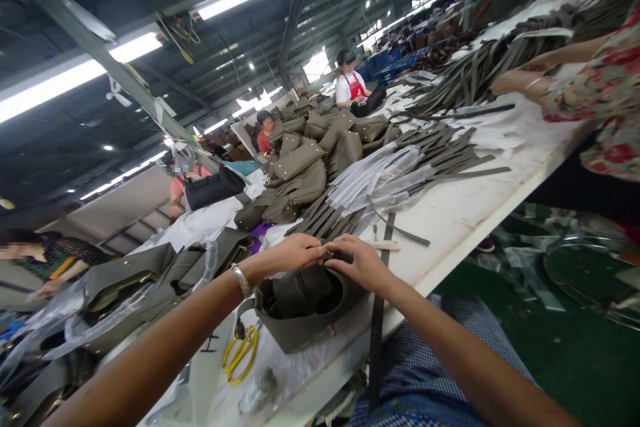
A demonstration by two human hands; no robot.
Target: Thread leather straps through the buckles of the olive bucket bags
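An olive-grey handbag (300, 332) stands open on the white table before me, with a folded piece of the same colour inside. Above its rim my left hand (300, 252) and my right hand (361, 264) meet, both closed in a pinch. Between their fingertips is a short dark strap end (342, 256) with a bit of gold-coloured metal, partly hidden by the fingers. A long dark strap (376, 347) passes right of the bag and hangs over the table edge. Left of the bag lie yellow-handled pliers (241, 353), near a crumpled clear plastic lump (265, 381).
Olive bags (313, 147) are heaped beyond my hands, beside plastic-wrapped straps (373, 177). More bags (133, 273) lie at left. A co-worker's hand (515, 82) rests by a strap pile (470, 77) at right. Other people work across the table (450, 213).
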